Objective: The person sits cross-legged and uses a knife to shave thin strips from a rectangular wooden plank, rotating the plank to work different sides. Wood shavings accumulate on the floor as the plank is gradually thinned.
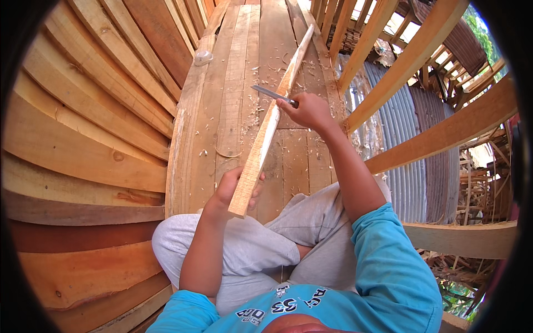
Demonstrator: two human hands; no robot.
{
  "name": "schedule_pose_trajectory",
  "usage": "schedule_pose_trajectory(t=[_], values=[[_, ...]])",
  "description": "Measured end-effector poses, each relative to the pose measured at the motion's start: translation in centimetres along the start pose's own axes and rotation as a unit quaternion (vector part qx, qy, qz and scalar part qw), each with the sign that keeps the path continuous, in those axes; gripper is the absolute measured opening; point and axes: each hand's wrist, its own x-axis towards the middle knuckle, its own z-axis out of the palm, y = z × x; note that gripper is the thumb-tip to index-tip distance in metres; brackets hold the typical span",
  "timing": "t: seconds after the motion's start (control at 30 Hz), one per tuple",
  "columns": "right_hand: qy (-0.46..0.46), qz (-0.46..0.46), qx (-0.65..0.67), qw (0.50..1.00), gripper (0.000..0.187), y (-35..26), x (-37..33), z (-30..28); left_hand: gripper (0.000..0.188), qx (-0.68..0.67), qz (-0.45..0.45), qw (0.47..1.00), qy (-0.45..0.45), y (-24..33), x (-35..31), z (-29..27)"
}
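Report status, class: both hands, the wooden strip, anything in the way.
Left hand grips wooden strip near its lower end. Right hand holds knife, blade on strip. Wood shavings scattered on plank floor; nothing obstructing.

I sit on a floor of rough wooden planks [233, 100], littered with pale wood shavings [261, 66]. To my left, a curved wall of overlapping boards [83, 127] rises, its colour running from light yellow to reddish brown. To my right, bare timber ribs [422, 50] slant across an open side, and bright daylight comes in between them. Behind the ribs stands grey corrugated metal sheeting [411, 161], with a heap of scrap wood [477, 183] and green leaves [480, 28] at the far right edge.
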Motion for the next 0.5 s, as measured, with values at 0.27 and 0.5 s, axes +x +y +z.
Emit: schedule_pose_trajectory(t=[0.27, 0.5], values=[[-0.113, 0.093, 0.179, 0.973, 0.065, 0.0, 0.6, 0.9, 0.041, 0.009, 0.005, 1.000, 0.004, 0.0, -0.1, -0.1], [-0.205, 0.204, 0.458, 0.840, 0.063, 1.1, 1.1, -0.4, 0.042, -0.002, 0.004, 1.000, 0.003, 0.1, -0.1, 0.1]])
